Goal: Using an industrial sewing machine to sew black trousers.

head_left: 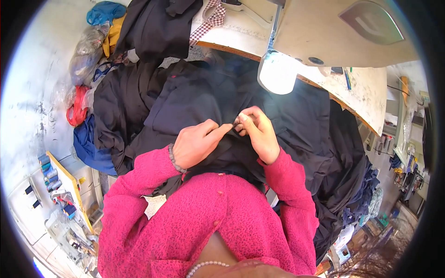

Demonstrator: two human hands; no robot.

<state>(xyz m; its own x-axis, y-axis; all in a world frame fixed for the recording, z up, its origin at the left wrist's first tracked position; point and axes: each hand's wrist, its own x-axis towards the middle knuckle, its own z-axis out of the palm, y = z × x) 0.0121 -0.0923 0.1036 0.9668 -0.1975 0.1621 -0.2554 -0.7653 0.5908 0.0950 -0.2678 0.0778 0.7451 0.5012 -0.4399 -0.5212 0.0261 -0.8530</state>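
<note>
Matte black cloth point(190, 106), softly creased and heaped in loose folds, fills the centre of the frame beneath both hands. The left hand point(197, 143), with a beaded bracelet point(173, 160), and the right hand point(261, 134) meet mid-frame over it, fingers bent and tips close together; whether they pinch its edge or a thread is too small to tell. Upper right, a smooth, pale sewing machine point(320, 32) is cut off, its white lamp point(278, 76) glaring.
</note>
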